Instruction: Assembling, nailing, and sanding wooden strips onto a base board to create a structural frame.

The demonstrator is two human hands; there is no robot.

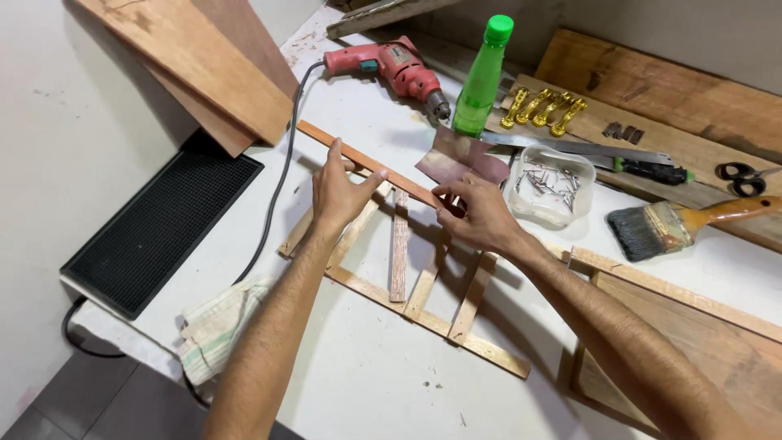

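A white workbench (366,383) carries everything. In its middle lies a wooden slat frame (423,301), like a little ladder. Across the frame's far side is a long thin wooden strip (371,163). The left hand (338,194) is closed around the strip, thumb under and fingers over it. The right hand (481,213) pinches the strip's other end with bent fingers. A red electric drill (391,67) lies near the far edge. A green bottle (482,77) stands beside it. A paintbrush (684,222) lies toward the right edge. A clear tub of nails (550,186) sits just beside the right hand.
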